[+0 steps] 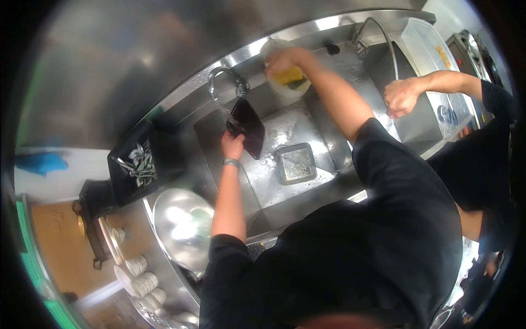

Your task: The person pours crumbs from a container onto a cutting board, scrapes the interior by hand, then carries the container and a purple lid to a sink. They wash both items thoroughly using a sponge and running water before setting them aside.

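My left hand [233,144] grips the lower edge of a dark rectangular plate [248,127], held tilted over the sink. Just above it a curved chrome faucet [224,76] arches over, and water runs down at the plate's upper left side. My right hand [283,59] reaches into a pale round tub [291,91] at the sink's back edge, beside a yellow sponge [287,75]. Its fingers are blurred and partly hidden, so I cannot see whether they hold the sponge. On the bottom of the steel sink [271,189] lies a square clear container [296,163].
A co-worker's hand [402,98] is over the right basin, near a flexible hose [392,53]. To the left stand a black bin [119,181] with cutlery [141,164] and a large steel bowl [181,226]. Stacked white bowls [141,283] sit at lower left.
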### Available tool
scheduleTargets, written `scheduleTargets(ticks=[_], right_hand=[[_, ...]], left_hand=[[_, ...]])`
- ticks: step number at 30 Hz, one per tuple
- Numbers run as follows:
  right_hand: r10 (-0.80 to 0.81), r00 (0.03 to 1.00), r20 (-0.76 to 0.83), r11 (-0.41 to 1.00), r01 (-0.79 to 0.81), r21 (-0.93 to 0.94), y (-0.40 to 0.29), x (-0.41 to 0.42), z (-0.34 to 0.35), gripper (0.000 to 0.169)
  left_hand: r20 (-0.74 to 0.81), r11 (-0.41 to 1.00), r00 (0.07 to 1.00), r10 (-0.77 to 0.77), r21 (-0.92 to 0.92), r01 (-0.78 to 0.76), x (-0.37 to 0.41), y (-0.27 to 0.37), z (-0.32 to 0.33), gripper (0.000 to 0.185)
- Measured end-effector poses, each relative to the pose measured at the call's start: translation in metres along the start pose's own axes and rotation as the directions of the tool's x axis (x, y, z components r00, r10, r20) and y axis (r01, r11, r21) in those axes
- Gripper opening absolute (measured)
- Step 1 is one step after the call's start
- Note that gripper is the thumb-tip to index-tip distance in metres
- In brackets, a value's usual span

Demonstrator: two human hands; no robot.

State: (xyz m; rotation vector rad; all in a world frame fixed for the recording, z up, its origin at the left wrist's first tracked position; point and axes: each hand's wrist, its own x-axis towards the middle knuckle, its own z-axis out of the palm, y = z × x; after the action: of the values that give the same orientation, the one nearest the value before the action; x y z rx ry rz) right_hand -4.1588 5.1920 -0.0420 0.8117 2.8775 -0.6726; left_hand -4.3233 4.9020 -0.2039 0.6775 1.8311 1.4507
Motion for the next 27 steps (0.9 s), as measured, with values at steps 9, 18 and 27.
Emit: scheduleTargets(ticks=[9, 18, 27], right_hand=[[0.137, 0.85, 0.509, 0.971, -0.216, 0.1, 0.008, 0.006, -0.024, 0.07], [0.133, 0.965, 0.228, 0.936, -0.046, -0.349, 0.012, 0.033, 0.092, 0.057], [0.045, 0.929, -0.368, 0.995, -0.01, 0.096, -0.046, -0.051, -0.001, 0.037]], left_hand=[[-0.065, 0.997, 0.995, -0.072, 0.034, 0.075, -0.036, 0.047, -0.005, 0.035], [0.11, 0.991, 0.989, -0.104, -0.072, 0.112, -0.032, 0.08, 0.015, 0.044], [0.022, 0.963, 0.987, -0.156, -0.218, 0.157, -0.069, 0.054, -0.001, 0.028]])
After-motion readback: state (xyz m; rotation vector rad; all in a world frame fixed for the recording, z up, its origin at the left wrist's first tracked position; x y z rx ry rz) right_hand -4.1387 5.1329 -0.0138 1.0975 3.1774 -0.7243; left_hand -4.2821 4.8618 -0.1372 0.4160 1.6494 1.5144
